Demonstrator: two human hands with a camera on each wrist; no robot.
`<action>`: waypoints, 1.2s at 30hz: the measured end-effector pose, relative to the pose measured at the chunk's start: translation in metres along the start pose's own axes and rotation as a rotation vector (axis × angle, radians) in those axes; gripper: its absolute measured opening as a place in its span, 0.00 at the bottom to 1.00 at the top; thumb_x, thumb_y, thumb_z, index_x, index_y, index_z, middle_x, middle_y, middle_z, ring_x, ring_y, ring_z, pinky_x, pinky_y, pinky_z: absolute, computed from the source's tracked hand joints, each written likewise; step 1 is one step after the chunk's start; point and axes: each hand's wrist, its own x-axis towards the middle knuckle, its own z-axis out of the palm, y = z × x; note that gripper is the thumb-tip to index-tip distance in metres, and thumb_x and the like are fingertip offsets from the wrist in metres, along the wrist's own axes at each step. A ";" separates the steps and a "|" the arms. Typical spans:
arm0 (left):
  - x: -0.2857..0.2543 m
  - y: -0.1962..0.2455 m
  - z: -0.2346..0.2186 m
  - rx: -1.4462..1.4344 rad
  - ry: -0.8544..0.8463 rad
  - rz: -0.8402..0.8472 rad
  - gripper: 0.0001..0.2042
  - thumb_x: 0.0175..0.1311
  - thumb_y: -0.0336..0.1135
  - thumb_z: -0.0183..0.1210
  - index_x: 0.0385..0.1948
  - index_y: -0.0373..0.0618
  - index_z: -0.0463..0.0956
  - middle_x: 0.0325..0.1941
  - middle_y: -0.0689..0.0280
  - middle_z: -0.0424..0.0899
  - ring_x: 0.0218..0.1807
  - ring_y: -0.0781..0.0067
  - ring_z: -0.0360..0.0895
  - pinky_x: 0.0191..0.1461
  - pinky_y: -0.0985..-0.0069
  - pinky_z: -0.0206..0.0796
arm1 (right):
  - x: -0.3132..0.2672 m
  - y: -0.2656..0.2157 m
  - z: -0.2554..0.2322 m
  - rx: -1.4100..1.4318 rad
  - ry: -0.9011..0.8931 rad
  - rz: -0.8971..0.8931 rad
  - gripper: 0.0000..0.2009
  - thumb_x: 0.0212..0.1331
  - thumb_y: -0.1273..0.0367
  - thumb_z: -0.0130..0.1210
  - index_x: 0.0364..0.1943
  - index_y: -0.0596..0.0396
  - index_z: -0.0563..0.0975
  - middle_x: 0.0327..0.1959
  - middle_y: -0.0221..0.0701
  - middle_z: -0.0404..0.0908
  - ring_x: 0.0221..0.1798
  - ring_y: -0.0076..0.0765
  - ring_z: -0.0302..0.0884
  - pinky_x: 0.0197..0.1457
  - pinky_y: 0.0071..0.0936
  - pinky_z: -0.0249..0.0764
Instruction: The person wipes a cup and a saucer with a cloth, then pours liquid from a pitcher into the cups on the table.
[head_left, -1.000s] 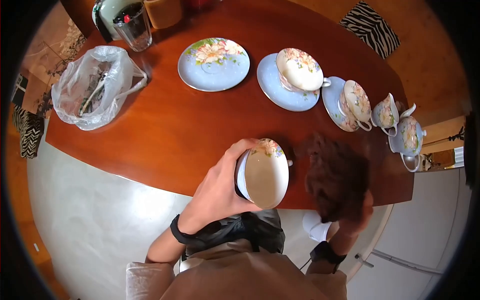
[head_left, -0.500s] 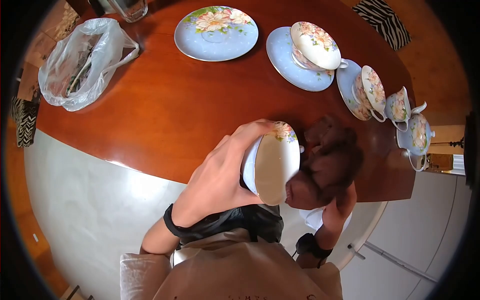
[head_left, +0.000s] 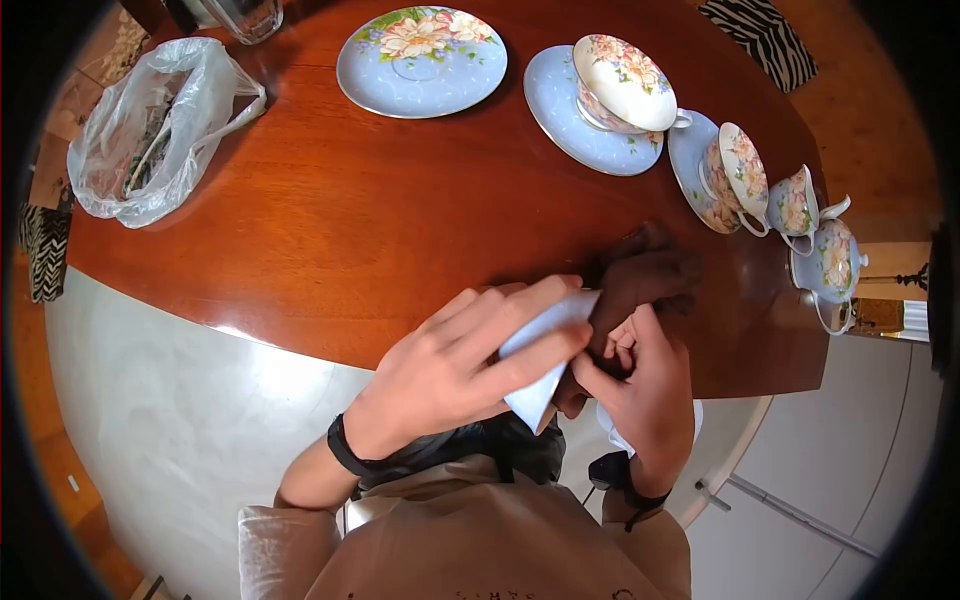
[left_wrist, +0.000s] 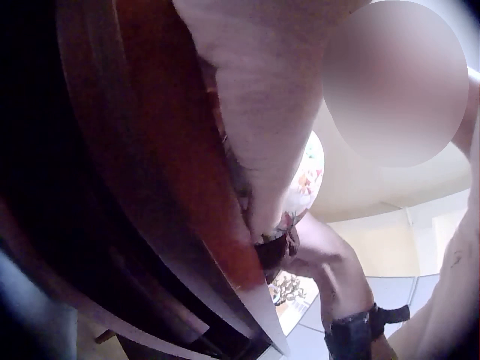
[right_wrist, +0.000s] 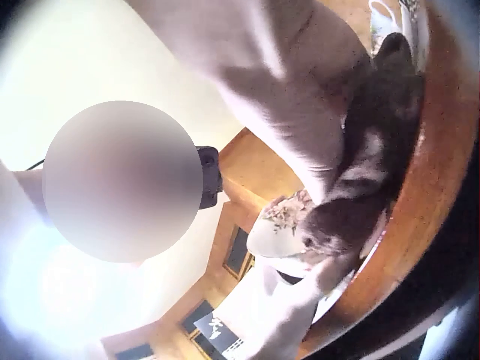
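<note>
My left hand grips a teacup, pale blue outside, low over the table's near edge. The cup is tipped with its mouth to the right, so its inside is hidden from above. Its white, flowered inside shows in the left wrist view. My right hand holds a dark brown cloth in curled fingers, right against the cup's mouth. In the right wrist view the bunched cloth overlaps the flowered cup.
Across the wooden table stand a flowered blue saucer, a teacup on its saucer, another cup and saucer, a creamer and a teapot. At left lies a plastic bag, near a glass.
The teacup has turned from mouth-up to mouth-right in my left hand. The cloth in my right hand has come leftward from beside the cup to its mouth. The head view has shifted.
</note>
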 end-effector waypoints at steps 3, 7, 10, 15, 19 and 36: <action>0.001 0.004 0.005 -0.055 0.048 -0.043 0.26 0.47 0.27 0.64 0.54 0.48 0.78 0.63 0.53 0.76 0.44 0.57 0.80 0.47 0.67 0.74 | 0.008 -0.003 0.002 -0.147 -0.016 -0.046 0.17 0.53 0.68 0.68 0.36 0.57 0.68 0.22 0.33 0.74 0.24 0.46 0.77 0.27 0.39 0.71; 0.002 0.004 0.002 0.002 0.053 -0.049 0.25 0.46 0.28 0.65 0.53 0.47 0.77 0.62 0.53 0.76 0.46 0.55 0.79 0.49 0.67 0.73 | 0.016 -0.002 0.005 -0.222 0.025 -0.156 0.14 0.57 0.68 0.65 0.37 0.59 0.70 0.22 0.38 0.77 0.26 0.51 0.78 0.29 0.42 0.74; 0.005 0.006 -0.002 -0.034 0.024 -0.123 0.28 0.45 0.33 0.69 0.54 0.47 0.74 0.63 0.53 0.75 0.48 0.51 0.79 0.51 0.65 0.73 | 0.013 0.008 0.008 -0.202 0.138 -0.152 0.12 0.60 0.70 0.62 0.42 0.61 0.74 0.24 0.39 0.79 0.26 0.49 0.79 0.30 0.38 0.74; 0.000 0.010 -0.002 -0.192 0.089 -0.328 0.41 0.40 0.47 0.77 0.59 0.46 0.66 0.65 0.54 0.73 0.53 0.42 0.77 0.57 0.59 0.72 | 0.009 0.031 -0.004 0.120 0.467 0.009 0.13 0.64 0.74 0.57 0.52 0.64 0.77 0.28 0.33 0.83 0.31 0.23 0.81 0.35 0.24 0.74; 0.000 0.009 -0.001 -0.180 0.061 -0.345 0.45 0.39 0.48 0.79 0.61 0.47 0.63 0.66 0.54 0.73 0.55 0.42 0.77 0.59 0.59 0.71 | -0.003 0.065 -0.016 0.546 0.572 -0.074 0.18 0.67 0.72 0.57 0.58 0.62 0.74 0.49 0.32 0.81 0.48 0.22 0.78 0.48 0.19 0.73; 0.000 0.008 -0.001 -0.266 0.097 -0.379 0.49 0.36 0.44 0.82 0.63 0.45 0.61 0.64 0.52 0.74 0.61 0.44 0.75 0.63 0.58 0.69 | -0.086 0.196 -0.062 0.560 0.750 0.173 0.19 0.69 0.66 0.53 0.61 0.61 0.74 0.53 0.36 0.80 0.55 0.33 0.78 0.54 0.27 0.77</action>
